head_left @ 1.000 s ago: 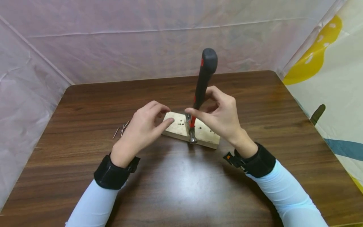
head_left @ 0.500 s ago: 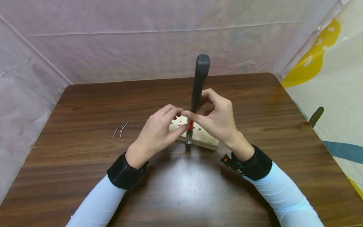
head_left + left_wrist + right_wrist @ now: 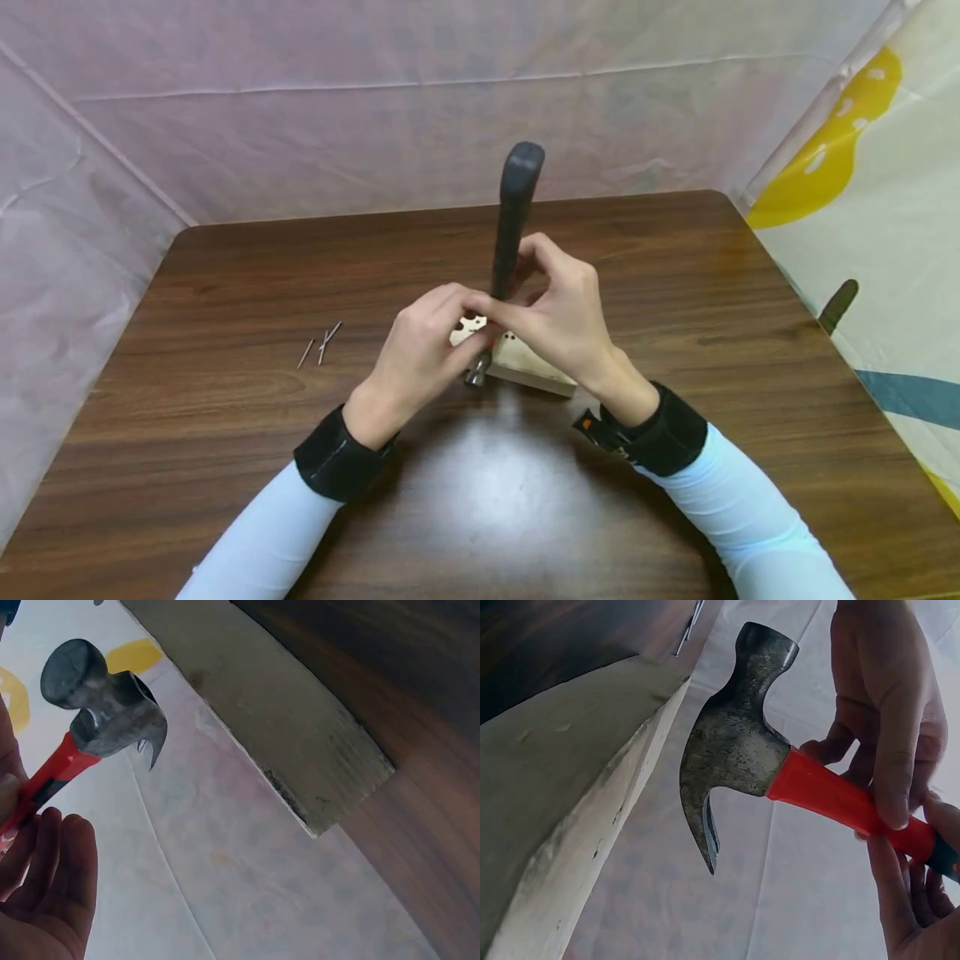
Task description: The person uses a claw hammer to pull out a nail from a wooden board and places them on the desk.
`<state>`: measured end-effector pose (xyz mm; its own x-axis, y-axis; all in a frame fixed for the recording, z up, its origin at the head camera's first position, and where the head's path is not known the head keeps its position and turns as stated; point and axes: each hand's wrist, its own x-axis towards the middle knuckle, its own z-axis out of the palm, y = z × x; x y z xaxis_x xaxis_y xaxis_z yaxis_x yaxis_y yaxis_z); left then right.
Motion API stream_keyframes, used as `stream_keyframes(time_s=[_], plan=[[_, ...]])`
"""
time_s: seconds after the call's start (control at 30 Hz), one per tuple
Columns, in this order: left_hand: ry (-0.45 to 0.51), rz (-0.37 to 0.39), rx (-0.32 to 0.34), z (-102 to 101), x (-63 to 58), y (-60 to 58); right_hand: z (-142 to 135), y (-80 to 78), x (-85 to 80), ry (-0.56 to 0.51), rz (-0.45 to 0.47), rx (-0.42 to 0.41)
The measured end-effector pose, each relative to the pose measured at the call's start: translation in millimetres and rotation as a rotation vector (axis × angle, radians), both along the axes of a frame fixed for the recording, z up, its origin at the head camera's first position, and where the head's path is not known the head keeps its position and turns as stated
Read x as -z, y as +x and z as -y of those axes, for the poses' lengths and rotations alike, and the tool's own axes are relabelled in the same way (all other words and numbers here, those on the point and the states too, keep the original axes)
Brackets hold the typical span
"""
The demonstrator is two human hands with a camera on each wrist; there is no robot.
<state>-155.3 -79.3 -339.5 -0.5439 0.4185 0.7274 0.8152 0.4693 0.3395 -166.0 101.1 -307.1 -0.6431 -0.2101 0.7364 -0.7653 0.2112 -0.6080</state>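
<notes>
A claw hammer (image 3: pixel 512 208) with a black and red handle stands nearly upright, its steel head down and above the table. My right hand (image 3: pixel 573 312) pinches the handle between thumb and fingers. Lower down, my left hand (image 3: pixel 427 346) has thumb and fingertips on either side of the red part near the head. In the right wrist view, both hands meet on the handle of the hammer (image 3: pixel 739 746). Behind the hammer lies a pale wooden block (image 3: pixel 528 367) with dark holes in its top, partly hidden by my hands. The left wrist view shows the hammer head apart from the block (image 3: pixel 262 712).
Several loose nails (image 3: pixel 322 343) lie on the brown wooden table (image 3: pixel 225 433), left of my hands. Light sheeting (image 3: pixel 337 142) hangs behind the table and along its sides, with a yellow print on the right.
My left hand has moved right, from beside the block to the hammer's lower handle, and now holds it. The hammer and right hand have shifted slightly left; the head has swung left.
</notes>
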Motion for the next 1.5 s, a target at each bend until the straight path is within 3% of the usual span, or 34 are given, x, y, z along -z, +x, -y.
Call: stream_keyframes(time_s=[0.27, 0.6, 0.73, 0.87, 1.2, 1.5], plan=[[0.07, 0.004, 0.031, 0.4, 2.4, 3.0, 2.7, 0.2, -1.5, 0.015, -0.026, 0.007], [0.069, -0.012, 0.031, 3.1, 5.5, 7.3, 3.2, 1.5, -1.0, 0.035, -0.004, -0.027], [0.078, 0.006, 0.011, 6.6, 5.4, 9.5, 2.7, 2.0, -0.1, 0.02, 0.029, -0.088], [0.097, 0.041, -0.009, 13.2, 4.4, 10.8, -2.1, 1.9, 2.4, 0.017, 0.052, -0.123], [0.167, 0.157, -0.078, 32.6, 3.2, 13.4, -21.9, -5.5, 15.2, 0.125, 0.035, -0.095], [0.209, 0.322, -0.144, 48.3, 5.4, 17.0, -34.4, -8.0, 29.2, 0.207, 0.005, -0.052]])
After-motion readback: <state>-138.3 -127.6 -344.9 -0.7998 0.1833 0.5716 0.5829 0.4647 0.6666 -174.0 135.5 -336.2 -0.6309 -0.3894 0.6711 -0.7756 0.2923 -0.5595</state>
